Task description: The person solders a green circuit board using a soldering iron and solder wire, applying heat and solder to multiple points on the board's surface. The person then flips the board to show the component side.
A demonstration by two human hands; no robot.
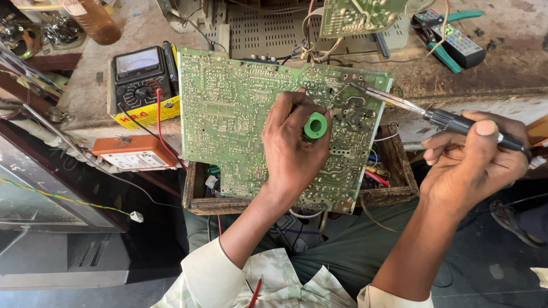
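Note:
A large green circuit board (228, 120) lies solder side up across a wooden box (197, 202). My left hand (294, 145) rests on the board and grips a small green spool of solder wire (315, 125), with a thin strand leading up to the right. My right hand (474, 157) holds a black-handled soldering iron (451, 121). Its metal tip (357, 86) touches the board near the upper right corner, close to the end of the solder strand.
An analog multimeter (137, 77) with red and black leads stands left of the board. An orange socket box (134, 153) lies below it. A second circuit board (359, 16), a remote control (454, 37) and green-handled pliers (445, 57) lie on the bench behind.

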